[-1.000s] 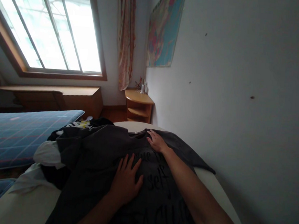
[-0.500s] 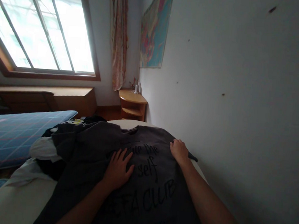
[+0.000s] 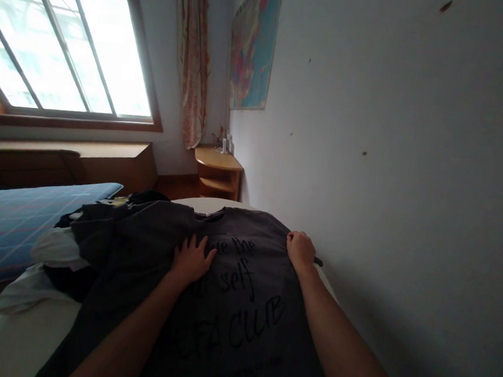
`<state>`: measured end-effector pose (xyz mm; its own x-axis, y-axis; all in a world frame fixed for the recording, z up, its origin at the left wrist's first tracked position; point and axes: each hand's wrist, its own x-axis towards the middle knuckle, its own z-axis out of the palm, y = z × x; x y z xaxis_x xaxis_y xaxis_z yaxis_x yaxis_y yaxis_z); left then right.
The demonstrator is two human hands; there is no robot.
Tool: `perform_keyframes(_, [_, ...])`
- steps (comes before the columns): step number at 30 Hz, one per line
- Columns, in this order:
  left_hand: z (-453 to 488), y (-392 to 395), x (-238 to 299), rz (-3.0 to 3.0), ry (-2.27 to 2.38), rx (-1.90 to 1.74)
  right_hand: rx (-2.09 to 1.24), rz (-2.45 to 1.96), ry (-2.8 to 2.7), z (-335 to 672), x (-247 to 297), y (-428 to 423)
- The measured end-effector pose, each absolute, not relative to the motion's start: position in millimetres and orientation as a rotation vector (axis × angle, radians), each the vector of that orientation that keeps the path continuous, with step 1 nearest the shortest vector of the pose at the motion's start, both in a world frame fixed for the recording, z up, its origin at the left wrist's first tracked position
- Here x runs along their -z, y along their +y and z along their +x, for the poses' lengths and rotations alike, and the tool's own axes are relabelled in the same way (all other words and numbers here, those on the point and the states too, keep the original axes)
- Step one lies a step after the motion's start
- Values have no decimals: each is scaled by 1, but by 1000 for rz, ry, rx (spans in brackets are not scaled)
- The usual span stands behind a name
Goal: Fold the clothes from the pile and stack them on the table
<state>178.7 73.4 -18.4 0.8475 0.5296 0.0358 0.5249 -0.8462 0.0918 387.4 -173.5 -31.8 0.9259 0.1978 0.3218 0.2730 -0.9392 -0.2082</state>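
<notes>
Corner shelf (image 3: pixel 219 160), upper centre, bears small items (image 3: pixel 224 145); below, left hand (image 3: pixel 191 260) spread on shirt (image 3: pixel 225 302), right hand (image 3: pixel 302 253) clamped on it.

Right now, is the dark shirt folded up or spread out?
Spread out: the dark shirt lies opened wide, its neckline and big printed letters showing.

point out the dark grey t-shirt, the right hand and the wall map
Dark grey T-shirt (image 3: pixel 221 309): head view, on the printed front.
Right hand (image 3: pixel 301 251): head view, on the back of the hand.
Wall map (image 3: pixel 253 52): head view, middle of the sheet.
</notes>
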Motion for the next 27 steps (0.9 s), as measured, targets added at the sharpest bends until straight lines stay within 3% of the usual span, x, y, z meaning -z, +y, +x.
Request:
perform_keyframes(6, [187,61,33,2932,929,-242,490,-2827,-400,385,25,-169])
perform_keyframes(11, [182,64,39,2932,645,-431,738,-2679,-818,357,11,-152])
perform_keyframes(15, [179,69,42,2902,572,-428,545,-2632,-1120,339,10,-137])
perform_keyframes(18, [179,69,42,2898,565,-414,431,-2643,-985,341,11,-135])
perform_keyframes(27, [178,69,42,2893,567,-378,548,-2794,-489,367,22,-152])
